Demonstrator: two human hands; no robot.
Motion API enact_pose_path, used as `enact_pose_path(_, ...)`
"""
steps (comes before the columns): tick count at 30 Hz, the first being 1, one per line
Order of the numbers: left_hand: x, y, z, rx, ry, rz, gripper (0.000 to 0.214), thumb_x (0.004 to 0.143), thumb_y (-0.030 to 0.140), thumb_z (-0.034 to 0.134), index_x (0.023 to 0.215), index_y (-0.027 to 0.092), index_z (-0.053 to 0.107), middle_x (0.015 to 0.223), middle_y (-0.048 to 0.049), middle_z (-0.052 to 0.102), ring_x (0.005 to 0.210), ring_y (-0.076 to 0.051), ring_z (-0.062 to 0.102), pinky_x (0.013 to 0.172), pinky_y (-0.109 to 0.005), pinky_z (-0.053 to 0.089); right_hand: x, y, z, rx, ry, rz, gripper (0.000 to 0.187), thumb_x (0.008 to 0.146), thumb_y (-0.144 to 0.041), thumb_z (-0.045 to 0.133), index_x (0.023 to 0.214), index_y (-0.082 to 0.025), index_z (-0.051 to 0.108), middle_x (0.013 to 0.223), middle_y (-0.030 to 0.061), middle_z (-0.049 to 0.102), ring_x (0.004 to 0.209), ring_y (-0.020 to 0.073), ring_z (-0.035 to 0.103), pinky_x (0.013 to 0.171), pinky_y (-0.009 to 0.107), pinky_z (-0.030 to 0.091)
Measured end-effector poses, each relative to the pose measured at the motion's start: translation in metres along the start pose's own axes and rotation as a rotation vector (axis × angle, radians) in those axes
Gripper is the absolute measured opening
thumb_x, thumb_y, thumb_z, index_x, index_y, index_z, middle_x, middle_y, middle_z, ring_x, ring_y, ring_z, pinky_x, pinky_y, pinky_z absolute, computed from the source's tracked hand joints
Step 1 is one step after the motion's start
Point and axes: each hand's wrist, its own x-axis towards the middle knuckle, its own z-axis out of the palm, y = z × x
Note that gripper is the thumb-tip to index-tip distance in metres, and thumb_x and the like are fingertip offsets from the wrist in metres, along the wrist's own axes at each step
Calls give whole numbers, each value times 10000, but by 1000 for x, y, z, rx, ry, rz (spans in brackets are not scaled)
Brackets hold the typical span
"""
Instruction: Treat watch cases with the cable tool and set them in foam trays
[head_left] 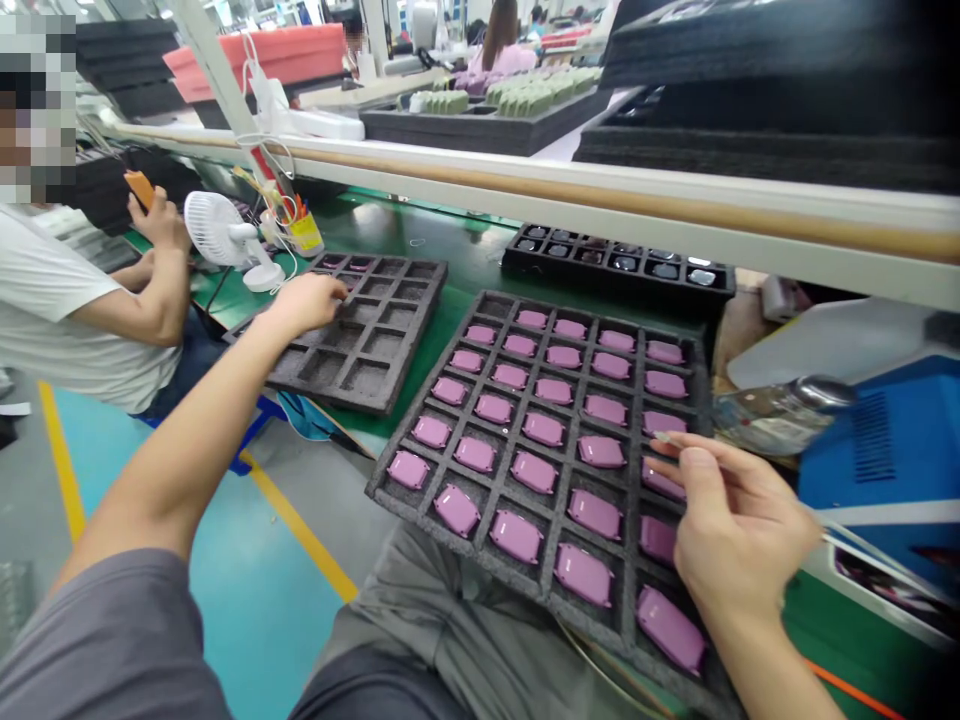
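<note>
— Where's that purple casing [661, 486]?
— Right column, foam tray [420, 515], long axis roughly sideways, beside the nearer right hand [739, 530], fingers bunched, can't tell on what
— Left hand [309, 302]?
— Over the left tray [386, 344], curled, grip hidden

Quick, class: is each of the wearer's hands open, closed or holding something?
Left hand: fingers curled over a grey tray; hold cannot be told.
Right hand: fingers bent above purple pieces; grip cannot be told.
</note>
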Motion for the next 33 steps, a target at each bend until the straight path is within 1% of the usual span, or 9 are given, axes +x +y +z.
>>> enact_pose_path(4,-3,-40,-15,43,-69,-89,98,831,254,739,850,162,766,752,27,721,910,-186,685,1009,-344,452,0,2,0,2,-5,8,273,851,-453,776,898,-184,768,862,22,752,729,111,730,675,222,647)
enact_pose_path(10,3,-31,-16,-71,13,-61,238,781,334,778,919,144,737,834,79,758,980,-109,671,1049,-253,419,1,1,0,28,-3,-9,246,864,-431,765,898,-187,763,859,23,750,743,125,736,683,248,654)
enact_pose_path(13,0,6,-11,-127,131,-23,235,906,358,641,1019,184,751,987,46,783,1058,-177,680,1050,-328,442,3,-3,1,18,-35,-25,226,882,-405,747,903,-181,763,858,33,756,753,138,744,703,269,662)
enact_pose_path(15,-9,54,6,-240,152,35,302,952,415,568,1089,218,752,1062,49,785,1043,-178,689,973,-319,488,4,-4,1,16,-42,-45,221,892,-397,735,900,-178,761,856,40,757,764,150,749,716,286,668)
enact_pose_path(17,-25,116,35,-596,18,126,316,920,367,634,1130,162,750,1098,-4,788,1008,-176,696,956,-332,500,5,-4,2,19,-26,-66,219,903,-397,720,902,-181,758,858,44,758,772,160,752,729,309,673)
enact_pose_path(20,-57,207,89,-792,-211,232,282,891,351,655,1063,167,781,1000,-41,809,857,-167,722,819,-314,562,10,-2,2,18,-1,-96,210,910,-395,708,918,-191,756,874,48,765,789,172,753,780,347,670)
enact_pose_path(22,-76,247,120,-1007,-441,175,327,869,376,692,1078,138,773,983,-82,809,783,-179,716,742,-319,571,14,-1,1,12,14,-124,198,913,-389,702,927,-199,757,892,54,771,818,183,753,829,369,659)
enact_pose_path(26,-88,269,153,-1211,-576,33,411,801,419,790,1092,129,763,981,-92,805,761,-175,713,734,-309,576,22,0,1,27,15,-177,160,924,-356,689,940,-213,759,927,61,781,865,192,750,847,360,643)
enact_pose_path(33,-88,268,154,-1270,-554,-52,434,732,428,868,1043,137,785,962,-95,808,818,-215,750,740,-325,618,22,-2,1,54,-28,-189,102,929,-280,681,954,-223,763,943,44,785,886,171,754,813,300,640)
